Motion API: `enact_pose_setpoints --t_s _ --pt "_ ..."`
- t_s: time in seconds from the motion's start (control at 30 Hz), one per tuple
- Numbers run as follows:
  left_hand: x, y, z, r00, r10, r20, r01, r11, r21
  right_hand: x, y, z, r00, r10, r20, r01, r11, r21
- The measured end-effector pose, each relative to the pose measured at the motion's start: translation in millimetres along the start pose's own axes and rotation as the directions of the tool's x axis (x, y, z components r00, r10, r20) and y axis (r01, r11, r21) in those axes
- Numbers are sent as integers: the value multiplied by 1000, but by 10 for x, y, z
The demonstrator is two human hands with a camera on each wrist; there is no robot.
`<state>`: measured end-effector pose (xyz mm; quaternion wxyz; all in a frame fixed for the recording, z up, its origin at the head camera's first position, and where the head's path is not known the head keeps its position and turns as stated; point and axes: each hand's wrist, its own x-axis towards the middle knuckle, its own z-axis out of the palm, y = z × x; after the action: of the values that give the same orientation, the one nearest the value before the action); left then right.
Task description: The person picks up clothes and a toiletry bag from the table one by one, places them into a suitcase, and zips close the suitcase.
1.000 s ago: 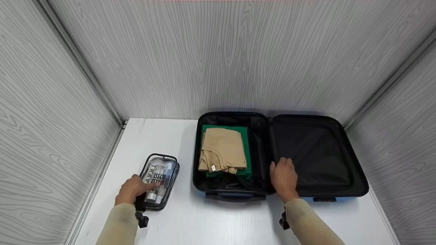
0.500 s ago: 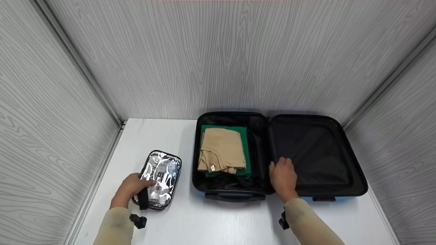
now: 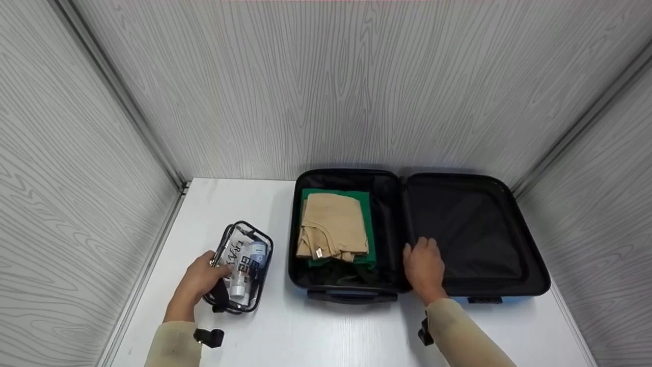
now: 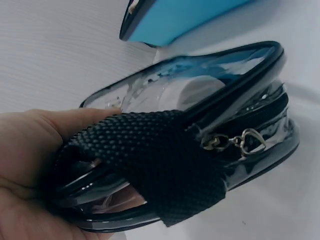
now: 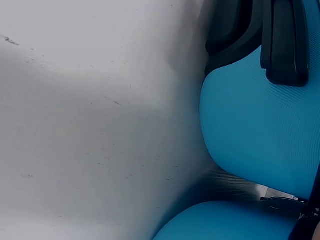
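Observation:
My left hand (image 3: 197,278) grips the near left side of a clear toiletry bag (image 3: 245,278), thumb across its front. Black piping edges the bag, and a white-capped tube and other toiletries show inside. In the left wrist view, its black woven strap (image 4: 165,160) and a heart-shaped zipper pull (image 4: 252,142) face the camera. A blue suitcase (image 3: 463,224) with black lining lies spread open to the right. My right hand (image 3: 425,267) holds its inner edge near the hinge, fingers bent over it. The right wrist view shows mostly the suitcase's blue shell (image 5: 255,125).
In the suitcase's left half lies a folded beige shirt (image 3: 336,219) on top of a green garment (image 3: 371,224). A carry handle (image 3: 351,295) sticks out at the front. Grey wood-patterned panels (image 3: 326,92) wall the white table (image 3: 326,336) at the back and sides.
The toiletry bag has tilted and turned in my left hand, its far end shifting slightly up and right; glare on its front has gone. My right hand and the suitcase stay put.

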<state>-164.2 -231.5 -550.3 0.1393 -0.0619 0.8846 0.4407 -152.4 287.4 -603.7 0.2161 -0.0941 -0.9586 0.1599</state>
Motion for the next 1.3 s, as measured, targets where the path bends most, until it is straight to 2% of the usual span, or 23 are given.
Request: enact_pose_setpoints --t_s 0.23,0.37,0.47,0.67,0.83,1.07,1.3 --pt "-128 104 -12 998 1 -70 1 1000 27 -8 -3 -13 1000 -8 3 8 1000 5" --pt "-206 232 -48 994 28 -104 -26 1000 17 5 13 -28 1000 -10 1 10 1000 9" --pt "-267 343 -76 991 47 -124 -48 999 1 9 19 -62 1000 -2 31 1 1000 13" --pt "-367 542 -107 985 74 -155 -87 993 -78 -44 -11 -157 990 24 137 -29 999 36" --pt "-394 709 -77 986 79 -149 -108 974 -198 -108 -24 -192 987 45 155 -52 998 44" --pt "-283 979 101 985 99 -143 -143 928 -343 -167 24 -161 998 -17 62 15 999 30" --pt "-71 1337 500 978 122 -166 -183 883 -432 -188 33 -126 999 -28 39 27 999 32"
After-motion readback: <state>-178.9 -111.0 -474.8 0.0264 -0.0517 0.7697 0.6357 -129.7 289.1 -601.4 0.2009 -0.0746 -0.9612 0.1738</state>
